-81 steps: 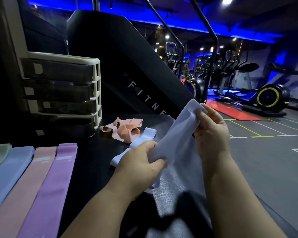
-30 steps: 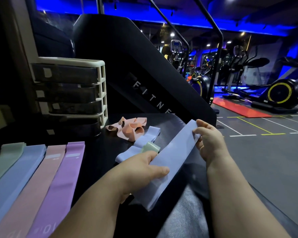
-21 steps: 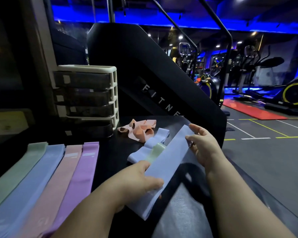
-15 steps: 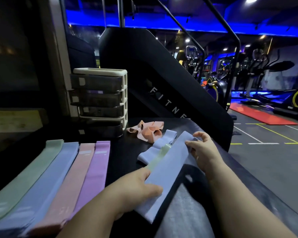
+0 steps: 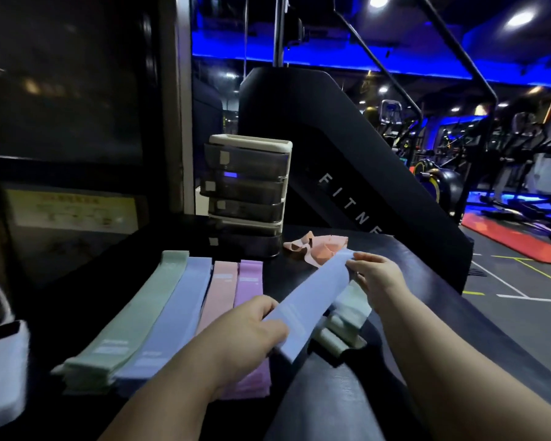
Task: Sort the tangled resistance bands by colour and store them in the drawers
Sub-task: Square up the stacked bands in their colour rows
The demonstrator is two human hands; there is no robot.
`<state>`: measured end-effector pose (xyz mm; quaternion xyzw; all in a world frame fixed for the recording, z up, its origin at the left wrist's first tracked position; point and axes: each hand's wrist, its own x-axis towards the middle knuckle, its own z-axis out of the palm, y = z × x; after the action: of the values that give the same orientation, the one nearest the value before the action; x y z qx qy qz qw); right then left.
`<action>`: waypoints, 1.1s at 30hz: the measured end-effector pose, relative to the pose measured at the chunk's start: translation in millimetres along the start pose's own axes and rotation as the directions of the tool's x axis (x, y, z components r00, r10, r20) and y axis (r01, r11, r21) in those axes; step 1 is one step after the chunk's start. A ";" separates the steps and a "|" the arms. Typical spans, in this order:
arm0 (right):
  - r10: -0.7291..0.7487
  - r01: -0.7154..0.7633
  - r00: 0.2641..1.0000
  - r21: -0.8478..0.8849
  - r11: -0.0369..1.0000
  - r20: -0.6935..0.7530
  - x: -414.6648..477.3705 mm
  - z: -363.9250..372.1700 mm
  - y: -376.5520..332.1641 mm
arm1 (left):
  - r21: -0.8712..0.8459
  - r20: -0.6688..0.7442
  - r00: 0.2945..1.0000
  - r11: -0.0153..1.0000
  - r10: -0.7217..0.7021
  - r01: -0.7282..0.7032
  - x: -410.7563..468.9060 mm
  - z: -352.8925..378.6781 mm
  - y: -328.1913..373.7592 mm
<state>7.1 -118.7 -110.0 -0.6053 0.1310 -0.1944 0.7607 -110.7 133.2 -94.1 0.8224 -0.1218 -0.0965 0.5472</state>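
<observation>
L hand (image 5: 245, 332) pinches the near end of a light blue band (image 5: 312, 297), thumb on top, fingers curled under. R hand (image 5: 379, 278) pinches the far end w/ thumb and fingertips, other fingers loosely bent. The band is stretched flat btwn them, slanting up to the right above the black table (image 5: 420, 275), just right of the sorted rows. Those rows lie side by side, lengthwise, L to R: green stack (image 5: 134, 316), blue stack (image 5: 175, 316), pink stack (image 5: 220, 291), purple stack (image 5: 248, 281). L wrist and forearm cover the near ends of pink and purple. Under the held band, partly hidden by it, a loose pale green band (image 5: 347, 316) lies crumpled on the table, w/ a bit of light blue showing beside it. Behind the held band's far end sits a tangled peach band (image 5: 318, 249), just beside the lowest drawer. The drawer unit (image 5: 248, 192), cream frame w/ dark see-through fronts, stands at the back of the table right behind the rows; can't tell what's inside. Behind it a big black machine (image 5: 347, 160) lettered "FITNE" slopes down to the right. Blurred white item (image 5: 0, 370) at the L edge, yellowish sign (image 5: 70, 208) on the dark wall, red mat (image 5: 516, 237) and more gym machines far R under blue light.
</observation>
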 end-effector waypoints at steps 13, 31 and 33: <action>-0.002 0.060 0.983 -0.316 0.947 0.182 -23.6 108.0 -30.6 | 0.009 -0.242 0.968 0.997 0.071 -0.071 -37.9 -69.9 -26.4; -0.011 0.324 0.889 -0.612 0.721 0.457 -6.6 233.3 49.8 | 0.399 -0.383 0.919 0.914 0.093 0.073 -58.7 -121.6 -68.9; 0.001 0.345 0.884 -0.654 0.674 0.468 -4.6 236.7 58.1 | 0.449 -0.399 0.909 0.890 0.120 0.079 -56.9 -122.7 -72.2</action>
<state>113.8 100.4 -111.5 -0.8913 -0.0340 -0.0613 0.4479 -122.1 285.0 -112.4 0.9276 -0.0305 0.1180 0.3532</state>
